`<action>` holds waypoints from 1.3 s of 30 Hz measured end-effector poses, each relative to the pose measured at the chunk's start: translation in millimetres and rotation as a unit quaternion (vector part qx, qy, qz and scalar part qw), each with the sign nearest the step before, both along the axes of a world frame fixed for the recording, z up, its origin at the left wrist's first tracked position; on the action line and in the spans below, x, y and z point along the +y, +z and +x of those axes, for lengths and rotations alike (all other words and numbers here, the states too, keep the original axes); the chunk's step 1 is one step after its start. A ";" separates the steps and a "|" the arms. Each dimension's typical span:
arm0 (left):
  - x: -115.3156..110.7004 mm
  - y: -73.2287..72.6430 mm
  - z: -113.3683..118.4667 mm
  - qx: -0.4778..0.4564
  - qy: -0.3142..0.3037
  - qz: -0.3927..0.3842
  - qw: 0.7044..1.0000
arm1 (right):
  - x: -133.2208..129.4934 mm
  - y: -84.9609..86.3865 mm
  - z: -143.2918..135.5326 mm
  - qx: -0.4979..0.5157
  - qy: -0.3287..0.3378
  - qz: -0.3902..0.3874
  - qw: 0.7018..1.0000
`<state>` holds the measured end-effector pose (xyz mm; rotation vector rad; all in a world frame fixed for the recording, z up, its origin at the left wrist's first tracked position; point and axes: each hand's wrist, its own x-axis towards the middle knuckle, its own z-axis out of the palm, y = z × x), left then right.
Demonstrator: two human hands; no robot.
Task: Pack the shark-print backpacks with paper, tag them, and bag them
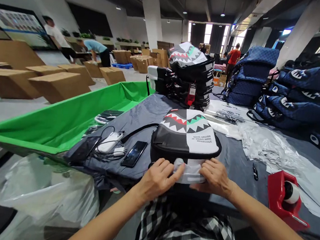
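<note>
A black, white and grey bag (188, 133) with a shark-teeth print in red and green lies at the table's near edge. My left hand (159, 178) is at the bag's near left side, its fingers curled and the index finger and thumb on a light grey part of the bag. At the near right corner, my right hand (213, 176) pinches the pale edge of the same side. A black strap runs from the bag to the left. What lies under my fingers is partly hidden.
Left of the bag lie a phone (134, 154), a white power bank (110, 141) and cables. A red tape dispenser (275, 190) and plastic bags (267, 144) are on the right. Bags are stacked behind (193, 78); a green bin (47, 125) stands left. People work farther back.
</note>
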<state>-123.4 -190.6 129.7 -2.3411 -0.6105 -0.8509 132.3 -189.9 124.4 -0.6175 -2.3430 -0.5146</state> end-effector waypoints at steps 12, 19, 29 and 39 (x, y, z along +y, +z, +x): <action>-7.0 -40.6 4.5 -0.012 -0.043 -0.012 0.999 | 3.0 -29.3 13.5 0.038 0.002 0.038 0.999; 17.6 -87.2 6.6 -0.172 0.025 -0.002 0.985 | 1.8 -80.0 -0.8 0.028 -0.011 0.007 1.000; -12.8 -106.0 -0.8 -0.155 0.001 -0.182 0.971 | -15.3 -90.2 21.9 0.044 -0.046 -0.152 0.986; 0.8 -73.6 5.0 0.008 0.083 -0.242 0.967 | 5.1 -50.8 14.8 -0.187 -0.155 -0.309 0.920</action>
